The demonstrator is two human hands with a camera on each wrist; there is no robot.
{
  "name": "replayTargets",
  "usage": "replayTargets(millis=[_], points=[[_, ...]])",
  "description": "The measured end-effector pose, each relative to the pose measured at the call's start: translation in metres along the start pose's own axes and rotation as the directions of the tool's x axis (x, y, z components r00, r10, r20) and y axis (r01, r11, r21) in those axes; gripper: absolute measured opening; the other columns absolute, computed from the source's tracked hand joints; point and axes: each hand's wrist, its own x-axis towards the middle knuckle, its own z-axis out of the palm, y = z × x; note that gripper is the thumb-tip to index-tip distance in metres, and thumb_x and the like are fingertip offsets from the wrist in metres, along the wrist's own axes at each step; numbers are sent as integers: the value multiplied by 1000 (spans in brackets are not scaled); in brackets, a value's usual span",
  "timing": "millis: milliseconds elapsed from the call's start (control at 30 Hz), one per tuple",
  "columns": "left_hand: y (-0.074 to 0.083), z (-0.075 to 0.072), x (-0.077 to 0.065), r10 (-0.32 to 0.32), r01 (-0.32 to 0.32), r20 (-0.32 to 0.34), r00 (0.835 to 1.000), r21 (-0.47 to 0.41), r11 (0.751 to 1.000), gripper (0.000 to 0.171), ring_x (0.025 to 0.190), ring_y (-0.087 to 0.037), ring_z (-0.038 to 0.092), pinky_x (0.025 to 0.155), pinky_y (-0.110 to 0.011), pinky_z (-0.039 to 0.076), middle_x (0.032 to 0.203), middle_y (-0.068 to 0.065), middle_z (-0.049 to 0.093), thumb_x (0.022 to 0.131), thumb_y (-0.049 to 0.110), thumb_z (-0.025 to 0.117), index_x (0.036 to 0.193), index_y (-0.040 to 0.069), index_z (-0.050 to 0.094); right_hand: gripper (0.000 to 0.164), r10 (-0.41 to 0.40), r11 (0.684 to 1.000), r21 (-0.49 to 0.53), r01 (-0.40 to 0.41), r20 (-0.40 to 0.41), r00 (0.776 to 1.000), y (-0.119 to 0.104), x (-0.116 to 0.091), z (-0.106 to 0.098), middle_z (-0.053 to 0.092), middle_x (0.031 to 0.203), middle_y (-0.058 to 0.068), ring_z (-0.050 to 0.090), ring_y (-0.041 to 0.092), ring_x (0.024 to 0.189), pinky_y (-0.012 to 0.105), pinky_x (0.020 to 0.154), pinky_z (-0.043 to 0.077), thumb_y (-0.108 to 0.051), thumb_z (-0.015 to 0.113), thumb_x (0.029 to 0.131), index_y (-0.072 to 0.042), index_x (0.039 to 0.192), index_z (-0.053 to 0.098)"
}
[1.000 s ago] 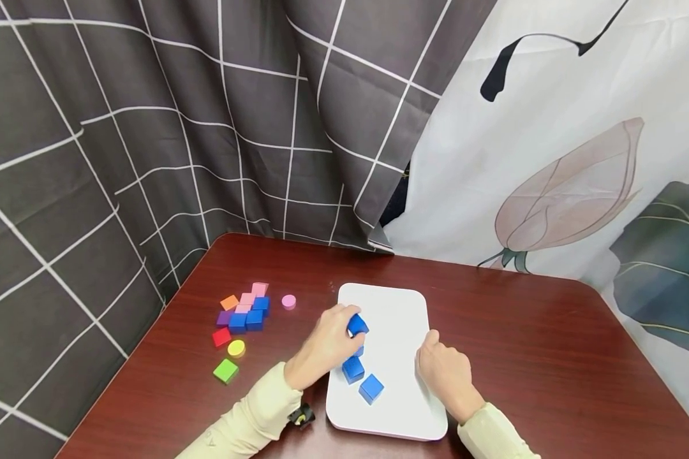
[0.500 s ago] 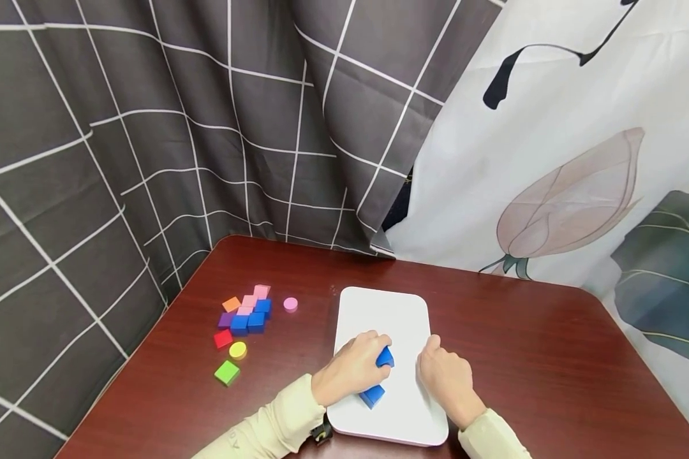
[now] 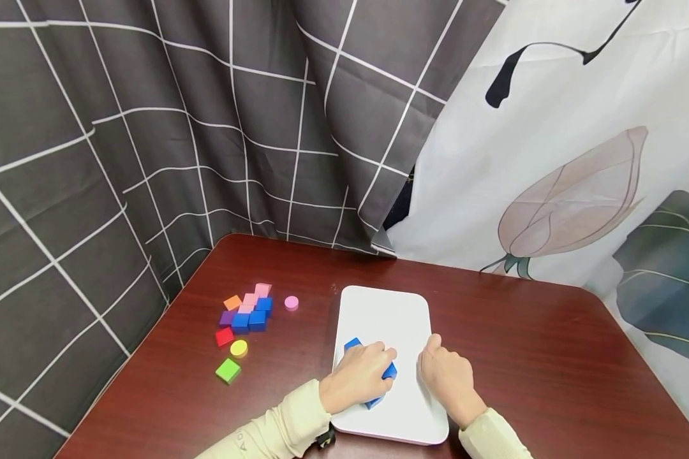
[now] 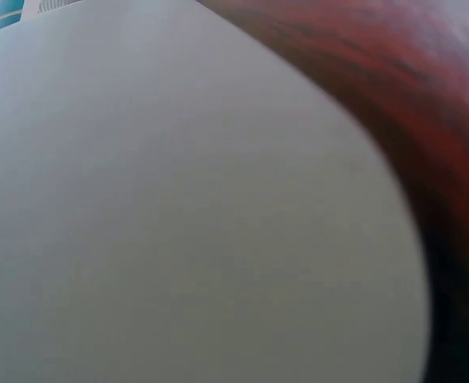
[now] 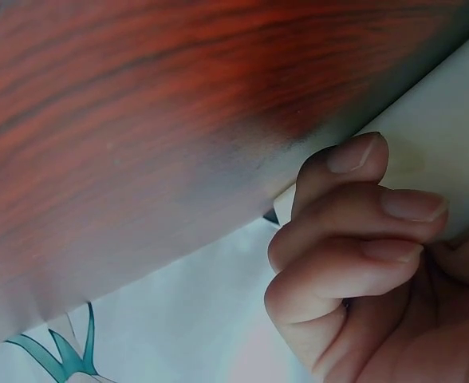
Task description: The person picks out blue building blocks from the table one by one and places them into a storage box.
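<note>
My left hand (image 3: 358,377) pinches a blue block (image 3: 390,371) between thumb and fingers, low over a white rectangular board (image 3: 399,319). Another blue block (image 3: 353,343) shows just beyond the knuckles. Below the thumb, part of a further blue block (image 3: 374,403) peeks out; the hand covers the rest. In the left wrist view the white board (image 4: 202,199) fills most of the picture, and neither hand nor blocks appear. My right hand (image 3: 446,381) rests at the board's right edge. In the right wrist view its fingers (image 5: 346,279) are curled toward the palm, holding nothing visible.
On the dark red table (image 3: 522,344), left of the board, lie several blue blocks (image 3: 257,320) and pink blocks (image 3: 249,299). Around them are orange (image 3: 232,303), purple (image 3: 227,319), red (image 3: 224,336), yellow (image 3: 238,349) and green (image 3: 228,371) blocks, plus a pink disc (image 3: 291,303).
The left hand has carried its blue block rightward and toward the person across the board, now covering blocks seen before. The right hand has stayed at the board's edge.
</note>
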Motion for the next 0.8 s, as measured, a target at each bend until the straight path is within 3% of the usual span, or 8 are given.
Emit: replayTargets(millis=[500,800], points=[[3,0,-4,-10,10,23,1000,3,1000,17,53,-5,40,39,-21,32,67,3,49,75,29,62,84,15,58,21,2,1000,0,-2,19,1000,-2,-2,0,43,44,10,43,26,37,43,35,42,-15,41,87,-1,73,34],[-2,-4,-5,-30,26,-53,998,-73,997,16,56,-4,39,44,-17,32,68,5,49,79,30,59,85,15,60,21,11,1000,10,-11,-2,1000,-1,-1,-1,45,46,12,46,30,39,45,36,42,-16,41,87,-2,73,33]])
